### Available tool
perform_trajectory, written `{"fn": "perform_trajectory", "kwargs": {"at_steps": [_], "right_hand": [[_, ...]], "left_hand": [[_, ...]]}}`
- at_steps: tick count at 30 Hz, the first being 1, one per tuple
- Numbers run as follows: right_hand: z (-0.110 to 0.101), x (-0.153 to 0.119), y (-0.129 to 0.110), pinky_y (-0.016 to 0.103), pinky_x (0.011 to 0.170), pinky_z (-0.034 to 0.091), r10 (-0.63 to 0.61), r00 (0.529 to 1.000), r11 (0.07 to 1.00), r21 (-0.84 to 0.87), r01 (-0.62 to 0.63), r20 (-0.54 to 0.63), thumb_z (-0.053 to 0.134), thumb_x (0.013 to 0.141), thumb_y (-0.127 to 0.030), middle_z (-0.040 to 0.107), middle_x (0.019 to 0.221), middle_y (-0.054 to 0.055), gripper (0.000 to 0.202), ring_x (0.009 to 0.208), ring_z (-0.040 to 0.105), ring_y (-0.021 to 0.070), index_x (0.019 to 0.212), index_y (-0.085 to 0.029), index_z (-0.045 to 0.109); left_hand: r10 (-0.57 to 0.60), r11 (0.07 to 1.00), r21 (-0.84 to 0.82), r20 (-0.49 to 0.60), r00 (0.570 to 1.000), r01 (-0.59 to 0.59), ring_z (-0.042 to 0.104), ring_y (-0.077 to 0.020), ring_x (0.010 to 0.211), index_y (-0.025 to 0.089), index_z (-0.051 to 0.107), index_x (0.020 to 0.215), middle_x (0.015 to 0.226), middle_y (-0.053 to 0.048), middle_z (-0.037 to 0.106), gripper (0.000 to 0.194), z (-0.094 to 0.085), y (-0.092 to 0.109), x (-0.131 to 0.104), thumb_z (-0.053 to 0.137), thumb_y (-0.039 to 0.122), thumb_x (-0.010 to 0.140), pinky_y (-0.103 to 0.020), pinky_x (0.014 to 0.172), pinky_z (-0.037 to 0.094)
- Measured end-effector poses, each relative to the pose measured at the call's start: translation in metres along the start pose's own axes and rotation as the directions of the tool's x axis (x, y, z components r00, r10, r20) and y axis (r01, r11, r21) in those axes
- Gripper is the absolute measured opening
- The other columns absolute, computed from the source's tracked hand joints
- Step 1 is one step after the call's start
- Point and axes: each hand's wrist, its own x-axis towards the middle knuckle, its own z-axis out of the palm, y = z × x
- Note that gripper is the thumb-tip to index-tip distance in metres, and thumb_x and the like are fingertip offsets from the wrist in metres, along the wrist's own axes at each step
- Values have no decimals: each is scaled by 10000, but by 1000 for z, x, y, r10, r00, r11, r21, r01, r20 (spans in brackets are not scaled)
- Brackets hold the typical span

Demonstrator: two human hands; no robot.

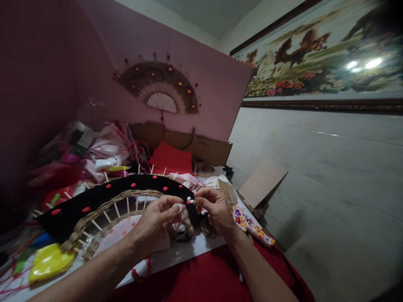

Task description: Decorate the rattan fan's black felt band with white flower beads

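In the head view a large handmade fan [121, 188] lies across the table, with a black band, woven cord, thin sticks and red dots. My left hand [165, 214] is closed in a pinch on a small lump of white clay [180, 207], above the fan's right part. My right hand [214, 205] has its thumb and fingers pressed together at the band's right end. Beside its fingertips, small white balls [189, 199] sit around a red dot. More white balls [204, 212] show just under that hand. Whatever is between its fingertips is too small to make out.
A yellow clay packet [50, 262] lies at the front left. Pink cloth and plastic bags [107, 147] are piled behind it. Red sheets [171, 157] stand at the back. A flower-patterned item [255, 228] lies right of my hands. A finished fan [159, 86] hangs on a pink board.
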Motion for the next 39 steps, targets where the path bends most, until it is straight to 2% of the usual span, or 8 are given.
{"fn": "perform_trajectory", "kwargs": {"at_steps": [2, 5, 10, 14, 17, 24, 30, 39], "right_hand": [[3, -1, -2, 185, 486, 406, 4, 1000, 999, -35, -4, 4, 710, 679, -203, 592, 650, -36, 107, 498, 520, 58, 769, -181, 657], [8, -4, -4, 193, 489, 423, 47, 998, 997, -59, -45, 37, 723, 653, -210, 591, 628, -40, 157, 509, 522, 68, 797, -186, 662], [14, -7, -5, 205, 520, 436, 58, 995, 987, -157, -45, 78, 726, 642, -208, 618, 637, -23, 87, 535, 534, 77, 703, -175, 674], [14, -7, -2, 198, 504, 431, 61, 997, 992, -110, -55, 53, 743, 618, -207, 600, 622, -43, 160, 519, 529, 73, 747, -188, 651], [14, -8, -1, 205, 528, 440, 73, 993, 989, -131, -62, 87, 731, 642, -222, 612, 637, -29, 131, 547, 545, 82, 735, -176, 651], [12, -10, -5, 222, 556, 431, -34, 986, 940, -328, 88, 165, 638, 761, -262, 619, 689, 2, 103, 595, 542, 97, 799, -178, 685], [13, -11, -11, 253, 641, 439, -169, 947, 801, -522, 293, 272, 575, 817, -251, 635, 776, 36, 149, 706, 561, 127, 883, -174, 683], [15, -14, -12, 269, 619, 422, -232, 923, 720, -584, 376, 308, 551, 809, -222, 607, 731, 30, 104, 660, 534, 135, 809, -183, 648]], "left_hand": [[3, 1000, 18, 12, 1000, -3, 569, -98, 590, 117, 592, 767, 685, -39, 650, 246, -1, -2, 0, 748, 242, 623, -191, 535, 405], [-9, 999, 35, 19, 1000, 9, 553, -85, 561, 123, 606, 795, 664, -26, 643, 236, -4, -4, 1, 733, 256, 647, -185, 512, 394], [4, 999, 44, -14, 1000, -4, 545, -89, 518, 143, 582, 773, 604, 2, 626, 271, -3, -4, 3, 765, 240, 599, -186, 477, 389], [-10, 999, 44, 5, 1000, 10, 534, -84, 499, 132, 563, 682, 571, 0, 612, 266, -2, -4, 3, 775, 256, 579, -183, 467, 381], [0, 999, 33, 12, 1000, 0, 528, -79, 499, 132, 567, 675, 571, 8, 607, 264, -3, -7, 4, 780, 251, 573, -189, 484, 391], [36, 996, 85, 24, 999, -38, 503, -75, 490, 136, 574, 677, 558, 14, 597, 234, -7, -8, 6, 761, 258, 605, -190, 476, 371], [67, 994, 88, 17, 998, -68, 502, -76, 515, 139, 579, 679, 601, 12, 602, 212, -10, -9, 6, 752, 245, 616, -198, 500, 368], [104, 983, 154, 5, 995, -104, 482, -76, 482, 137, 564, 641, 578, 18, 586, 242, -5, -6, 4, 760, 267, 585, -203, 480, 362]]}}
